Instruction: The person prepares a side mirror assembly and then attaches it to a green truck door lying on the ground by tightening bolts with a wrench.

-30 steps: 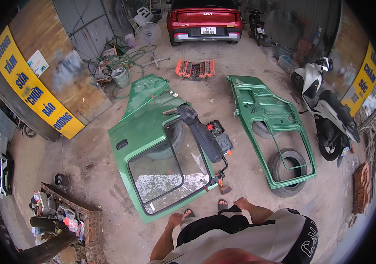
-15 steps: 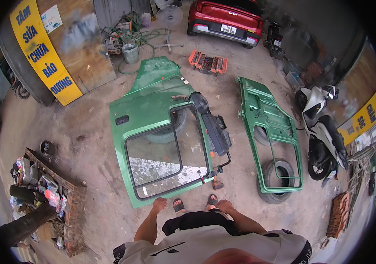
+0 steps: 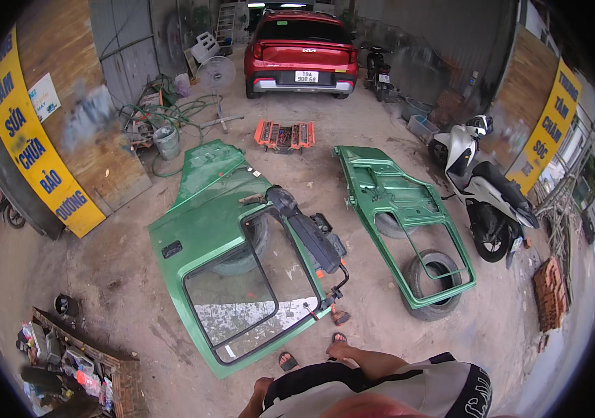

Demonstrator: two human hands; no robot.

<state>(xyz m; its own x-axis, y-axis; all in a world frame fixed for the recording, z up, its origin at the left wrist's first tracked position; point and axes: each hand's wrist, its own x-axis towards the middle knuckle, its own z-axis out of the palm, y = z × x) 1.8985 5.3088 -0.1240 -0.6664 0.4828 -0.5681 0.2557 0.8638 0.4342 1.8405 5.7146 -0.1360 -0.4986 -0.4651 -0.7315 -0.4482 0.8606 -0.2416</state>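
Observation:
My left hand [image 3: 262, 386] is low in the picture beside my dark shorts, fingers curled; what it holds, if anything, is hidden. My right hand [image 3: 340, 354] rests at the shorts, fingers closed, contents unclear. Just beyond my sandalled feet lies a green vehicle door [image 3: 210, 174] with a glazed window, lying over a tire. A black mirror assembly [image 3: 308, 237] lies along its right side, near an orange-handled object [image 3: 339, 317]. To the right, a bare green door frame [image 3: 370, 181] lies on tires [image 3: 443, 299].
An orange toolbox [image 3: 285, 136], hoses, a bucket [image 3: 166, 143] and a fan stand behind the doors, before a red car [image 3: 301, 49]. A white scooter [image 3: 492, 198] stands at right. Bricks [image 3: 550, 292] lie lower right; a brick-edged pile of clutter [image 3: 88, 376] is lower left.
My view has tilted and shifted, carrying the doors leftward in the picture. My left hand has dropped lower, further from the glazed door's edge; my right hand stays by the shorts.

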